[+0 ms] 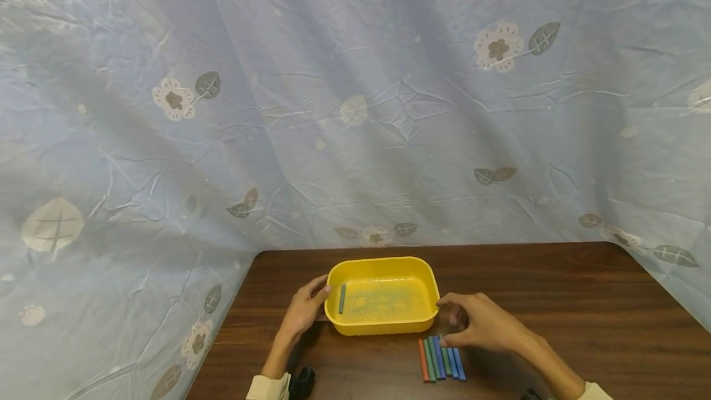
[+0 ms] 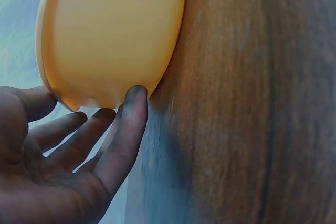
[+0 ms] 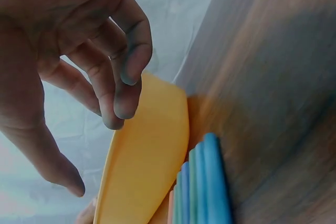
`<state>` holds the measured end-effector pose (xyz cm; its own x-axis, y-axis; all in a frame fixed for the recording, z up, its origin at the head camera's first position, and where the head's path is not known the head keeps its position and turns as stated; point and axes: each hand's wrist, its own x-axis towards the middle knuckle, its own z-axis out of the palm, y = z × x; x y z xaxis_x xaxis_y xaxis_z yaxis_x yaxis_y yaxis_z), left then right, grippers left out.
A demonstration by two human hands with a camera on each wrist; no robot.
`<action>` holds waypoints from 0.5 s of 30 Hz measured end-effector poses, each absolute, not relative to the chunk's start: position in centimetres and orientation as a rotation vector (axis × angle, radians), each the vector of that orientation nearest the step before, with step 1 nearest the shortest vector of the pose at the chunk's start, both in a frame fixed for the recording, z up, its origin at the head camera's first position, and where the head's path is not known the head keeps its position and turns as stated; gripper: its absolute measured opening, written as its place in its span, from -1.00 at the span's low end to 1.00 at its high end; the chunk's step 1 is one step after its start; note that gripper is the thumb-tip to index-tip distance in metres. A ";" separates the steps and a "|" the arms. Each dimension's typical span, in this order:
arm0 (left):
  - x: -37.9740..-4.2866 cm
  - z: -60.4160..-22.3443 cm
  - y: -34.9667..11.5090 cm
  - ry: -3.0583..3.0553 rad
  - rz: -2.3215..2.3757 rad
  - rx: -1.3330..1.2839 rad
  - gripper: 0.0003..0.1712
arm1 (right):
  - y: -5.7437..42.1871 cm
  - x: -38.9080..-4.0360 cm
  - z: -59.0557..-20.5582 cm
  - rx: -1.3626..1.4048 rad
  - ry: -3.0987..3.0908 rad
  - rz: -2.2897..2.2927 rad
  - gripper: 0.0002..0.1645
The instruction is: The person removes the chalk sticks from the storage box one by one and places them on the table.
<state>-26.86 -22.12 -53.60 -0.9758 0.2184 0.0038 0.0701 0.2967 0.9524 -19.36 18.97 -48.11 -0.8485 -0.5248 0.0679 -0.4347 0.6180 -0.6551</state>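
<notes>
A yellow plastic basin [image 1: 383, 328] sits on the table with one green chalk stick [image 1: 342, 299] lying at its left end. My left hand [image 1: 304, 306] holds the basin's left end, thumb at the rim and fingers against the outer wall. In the right wrist view, my right hand [image 3: 89, 51] holds nothing; its thumb is spread away from the bent fingers. It hovers by the basin's right end, over a row of several chalk sticks [image 1: 435, 360], red, green and blue, lying side by side in front of the basin. Dark dust marks the fingertips [image 2: 137, 94].
The dark wooden table [image 1: 583, 307] extends to the right of the basin. A pale blue curtain [image 1: 355, 141] with leaf and flower prints hangs behind and beside it. Bluish powder dusts the basin's floor. A black strap device [image 1: 302, 383] is at the left wrist.
</notes>
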 end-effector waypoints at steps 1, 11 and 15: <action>-26.9 -53.6 -22.1 2.424 1.772 0.274 -0.37 | 18.7 -19.5 -48.0 -0.818 2.711 -1.044 -0.17; -26.7 -53.4 -22.0 2.435 1.785 0.258 -0.36 | 16.4 -20.9 -47.0 -0.817 2.732 -1.046 -0.10; -26.7 -53.4 -22.0 2.426 1.792 0.245 -0.37 | 15.4 -21.5 -46.7 -0.821 2.748 -1.046 -0.11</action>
